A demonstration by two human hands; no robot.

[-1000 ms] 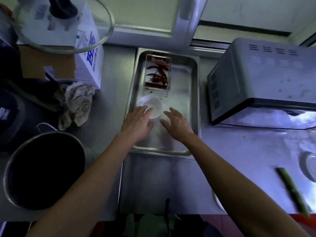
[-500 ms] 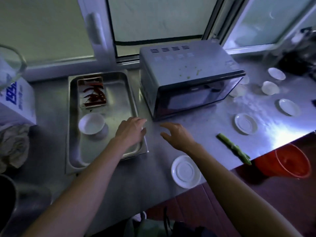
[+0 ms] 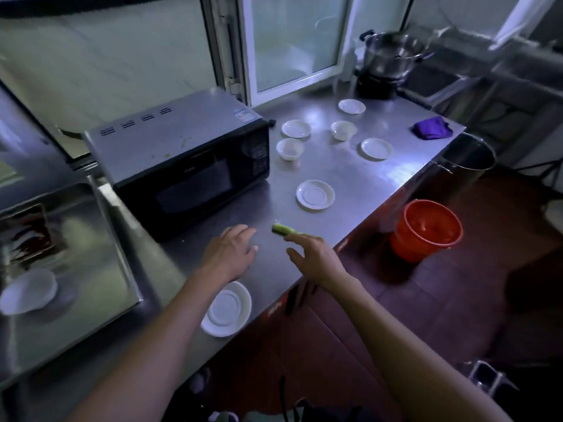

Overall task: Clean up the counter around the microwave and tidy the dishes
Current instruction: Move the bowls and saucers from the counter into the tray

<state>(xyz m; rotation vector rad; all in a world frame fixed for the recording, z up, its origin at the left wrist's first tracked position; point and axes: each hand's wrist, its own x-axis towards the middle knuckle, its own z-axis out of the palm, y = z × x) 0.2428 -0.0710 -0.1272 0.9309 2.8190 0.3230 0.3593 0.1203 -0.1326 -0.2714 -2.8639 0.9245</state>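
Counter (image 3: 344,175) of stainless steel runs from the lower left up to the right, under a row of windows. Largest on it is the steel tray (image 3: 100,287) at the left, holding a container of red chillies (image 3: 29,231) and a white bowl (image 3: 29,289), both blurred. Next comes the microwave (image 3: 182,156), black-fronted with a grey top flecked with green scraps, standing just right of the tray. Beyond the counter's right end stands a tall steel pot (image 3: 466,159), and on the floor near the counter edge an orange bucket (image 3: 425,229). A purple cloth (image 3: 431,127) lies at the far right corner. White dishes are spread right of the microwave: three saucers (image 3: 376,148) and two small bowls (image 3: 290,148) well apart, a larger saucer (image 3: 315,194) nearer, and another plate (image 3: 227,309) at the near edge, partly under the left forearm. A green vegetable stalk (image 3: 283,229) lies in front of the microwave, partly hidden by the right hand (image 3: 316,257), whose fingers reach out loosely over it; whether they touch it cannot be told. The left hand (image 3: 230,249) hovers beside it, fingers relaxed, holding nothing.
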